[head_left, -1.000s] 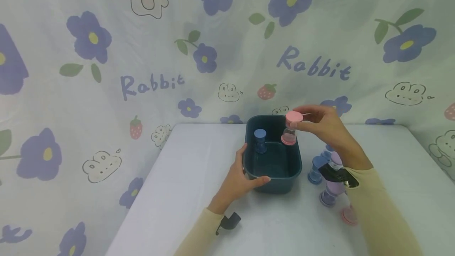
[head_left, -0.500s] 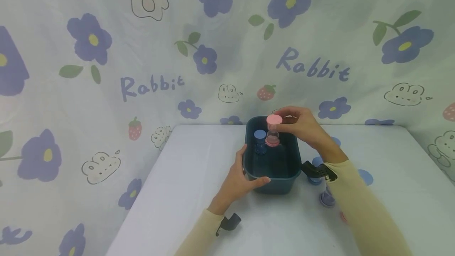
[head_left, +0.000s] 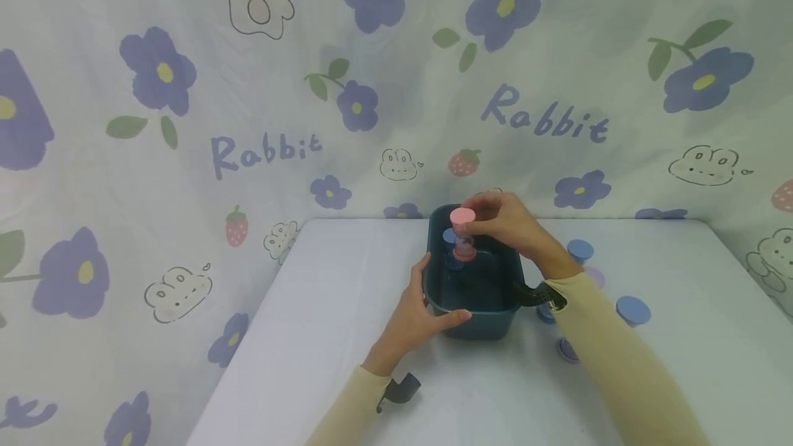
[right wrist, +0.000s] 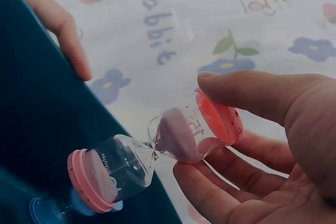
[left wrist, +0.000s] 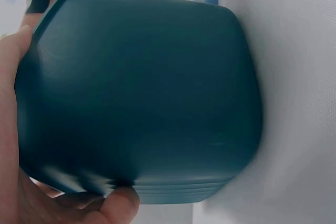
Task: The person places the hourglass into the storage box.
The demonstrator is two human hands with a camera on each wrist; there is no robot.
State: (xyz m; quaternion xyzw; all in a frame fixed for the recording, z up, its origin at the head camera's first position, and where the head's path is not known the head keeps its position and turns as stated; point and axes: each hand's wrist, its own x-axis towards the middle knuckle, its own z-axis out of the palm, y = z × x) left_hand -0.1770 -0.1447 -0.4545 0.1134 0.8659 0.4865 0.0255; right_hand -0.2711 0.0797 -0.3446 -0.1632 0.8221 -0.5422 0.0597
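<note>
1. Behind everything hangs a pale cloth [head_left: 396, 88] printed with purple flowers, strawberries, rabbit faces and the word "Rabbit".
2. A white table [head_left: 328, 322] reaches back to that cloth.
3. On the table stands a dark teal bin [head_left: 477, 325], deep and open at the top, with rounded corners.
4. The person's left hand [head_left: 414, 308] grips the bin's near left corner, thumb across the near wall, fingers along the left side.
5. The right hand [head_left: 511, 226] pinches a pink hourglass [head_left: 463, 243] by its upper cap, thumb against the fingers.
6. This hourglass is over the bin's opening, toward its far left part; whether its base touches the bin cannot be told. The word "minutes" shows on its glass.
7. A blue hourglass [head_left: 455, 265] is inside the bin, partly covered by the pink one in the head view.
8. Right of the bin are two blue round tops [head_left: 632, 309] and a lilac round top [head_left: 596, 276], half hidden by the right sleeve [head_left: 619, 356].
</note>
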